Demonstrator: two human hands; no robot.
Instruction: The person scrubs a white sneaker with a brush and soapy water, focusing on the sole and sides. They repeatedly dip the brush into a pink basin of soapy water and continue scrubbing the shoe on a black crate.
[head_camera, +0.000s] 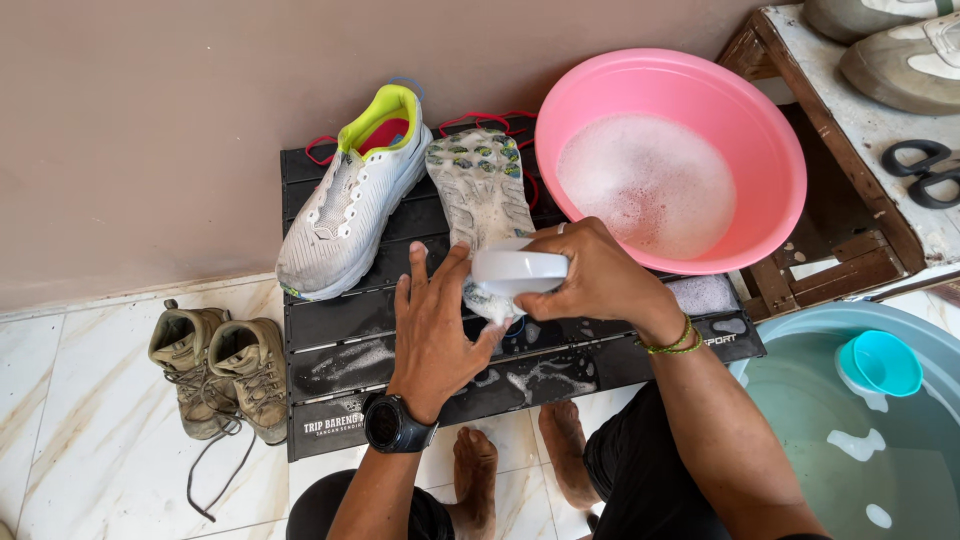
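Right hand (590, 275) closed around white brush (518, 270), pressing it on upturned sole of soapy shoe (480, 195). Left hand (435, 325) open, fingers spread, flat against near end of soapy shoe. Soapy shoe lies sole-up on black slatted surface (330, 320). Second white shoe (350, 205) upright just left of soapy shoe. Pink basin (770, 150) with foam right of soapy shoe. Tan boots (220, 370) on floor, well left.

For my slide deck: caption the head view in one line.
Right hand scrubs an upturned shoe's sole with a white brush; left hand steadies it.
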